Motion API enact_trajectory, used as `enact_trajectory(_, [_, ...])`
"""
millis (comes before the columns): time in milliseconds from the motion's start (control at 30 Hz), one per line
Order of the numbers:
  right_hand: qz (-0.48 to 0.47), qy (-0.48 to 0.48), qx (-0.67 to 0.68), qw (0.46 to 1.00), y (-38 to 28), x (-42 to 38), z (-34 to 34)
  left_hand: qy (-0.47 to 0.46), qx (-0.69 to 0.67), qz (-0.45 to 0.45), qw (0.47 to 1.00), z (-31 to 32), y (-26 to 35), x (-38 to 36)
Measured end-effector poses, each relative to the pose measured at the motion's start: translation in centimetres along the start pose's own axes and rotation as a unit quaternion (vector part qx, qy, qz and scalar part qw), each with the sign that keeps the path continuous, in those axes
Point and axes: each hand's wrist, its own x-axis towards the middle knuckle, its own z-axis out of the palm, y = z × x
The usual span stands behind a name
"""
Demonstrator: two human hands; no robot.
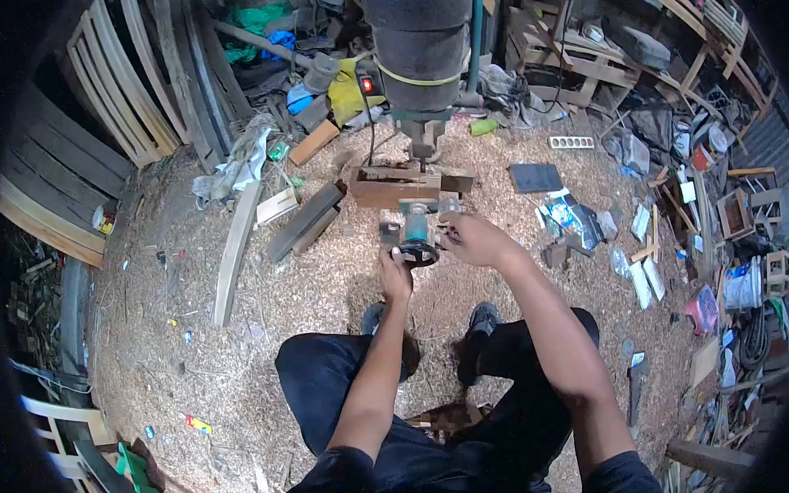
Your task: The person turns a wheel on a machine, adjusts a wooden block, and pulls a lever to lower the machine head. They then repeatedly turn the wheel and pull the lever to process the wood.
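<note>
In front of my knees stands a drilling machine with a big dark motor housing (421, 52) and a drill chuck area (424, 143) beneath it. A reddish-brown wooden block (388, 192) lies under the bit, against a green metal carriage (416, 223). On the near side of that carriage is a black handwheel (422, 254). My left hand (395, 277) has its fingers closed on the wheel's left rim. Beside the carriage on the right, my right hand (475, 240) is closed with curled fingers; what they grip is hidden.
Wood shavings cover the floor (321, 357). Dark timber pieces (307, 224) and a long curved slat (238, 254) lie left. To the right are a black flat box (536, 178), a white power strip (571, 142) and plastic packaging (569, 220). Boards (126, 81) lean at upper left.
</note>
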Motion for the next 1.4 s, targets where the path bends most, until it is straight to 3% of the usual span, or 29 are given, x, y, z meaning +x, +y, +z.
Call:
enact_trajectory(67, [-0.02,0.042,0.002,0.999,0.2,-0.4,0.1,-0.016,0.011,-0.024,1.0,0.4,0.9,0.8])
enact_trajectory(100, [0.0,-0.018,-0.034,0.999,0.4,-0.4,-0.1,-0.011,0.049,-0.038,0.998,0.1,2.0,0.8])
enact_trajectory(200, [0.035,-0.074,-0.013,0.997,0.2,-1.0,-0.5,-0.005,0.08,-0.058,0.995,0.6,0.0,1.6])
enact_trajectory(367, [0.035,-0.081,-0.034,0.995,2.8,0.7,0.5,0.107,0.054,-0.027,0.992,1.6,-1.6,2.2])
enact_trajectory(467, [0.037,-0.098,-0.041,0.994,2.4,1.7,-0.2,0.079,0.003,-0.04,0.996,1.5,-4.4,3.1])
enact_trajectory(500, [0.032,-0.102,-0.045,0.993,2.4,1.9,-0.4,0.026,0.019,-0.099,0.995,0.9,-4.6,3.4])
enact_trajectory(600, [0.039,-0.103,-0.059,0.992,2.5,2.6,-0.4,0.0,-0.087,-0.108,0.99,0.1,-4.6,3.6])
enact_trajectory(700, [0.01,-0.106,-0.069,0.992,3.4,3.3,0.2,0.005,-0.056,-0.097,0.994,0.1,-4.9,3.8])
enact_trajectory(800, [-0.003,-0.101,-0.063,0.993,3.5,3.6,0.2,0.046,-0.114,-0.118,0.985,-0.2,-5.2,4.2])
enact_trajectory(933, [0.036,-0.126,-0.074,0.989,3.0,3.6,-0.1,0.037,-0.118,-0.112,0.986,-1.1,-5.4,4.7])
enact_trajectory(1067, [0.016,-0.114,-0.071,0.991,3.8,3.9,0.4,0.034,-0.103,-0.16,0.981,-0.5,-6.1,5.0])
enact_trajectory(1200, [0.01,-0.11,-0.056,0.992,4.6,4.2,0.4,0.021,-0.007,-0.151,0.988,-0.4,-6.6,5.1])
enact_trajectory(1300, [0.001,-0.034,-0.099,0.994,4.9,3.9,-0.9,0.054,-0.074,-0.111,0.99,-1.4,-5.2,5.5])
enact_trajectory(1400, [0.063,0.08,0.014,0.995,3.6,4.1,-3.7,0.103,-0.141,0.024,0.984,-4.3,1.9,7.0])
